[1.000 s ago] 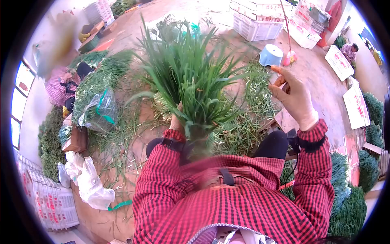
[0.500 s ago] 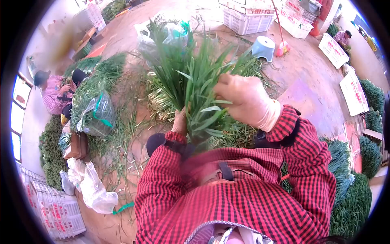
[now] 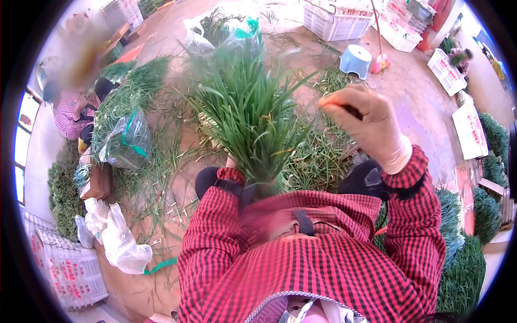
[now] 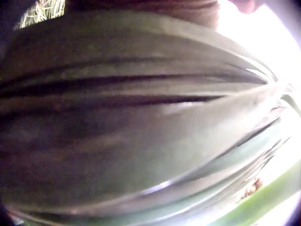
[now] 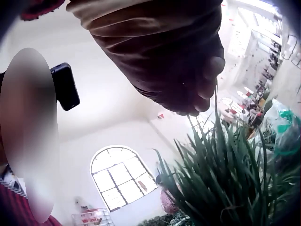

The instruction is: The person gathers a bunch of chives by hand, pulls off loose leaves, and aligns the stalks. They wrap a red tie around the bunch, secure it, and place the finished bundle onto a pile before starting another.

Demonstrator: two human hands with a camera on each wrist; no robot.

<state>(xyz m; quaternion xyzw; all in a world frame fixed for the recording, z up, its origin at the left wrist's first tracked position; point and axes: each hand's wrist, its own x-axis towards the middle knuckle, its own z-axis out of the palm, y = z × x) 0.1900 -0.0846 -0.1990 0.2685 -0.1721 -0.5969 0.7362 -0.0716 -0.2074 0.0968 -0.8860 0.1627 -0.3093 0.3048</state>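
Bare brown floor of a sorting shed lies strewn with loose greens. At the centre a person in a red checked shirt holds a bunch of long green leaves upright. The left hand is under the bunch, its fingers wrapped round the base. The left wrist view shows only leaves pressed close. To the right of the bunch the right hand is raised, its fingers curled together and pinching one thin leaf that hangs down toward the leaf tips. Left of the bunch sits a plastic bag of greens. Beyond the bunch stand a blue stool and white crates. The work looks partway through: the bunch is gathered and being picked over leaf by leaf. Whether its base is tied cannot be seen, and many loose greens lie unsorted beneath the bunch.
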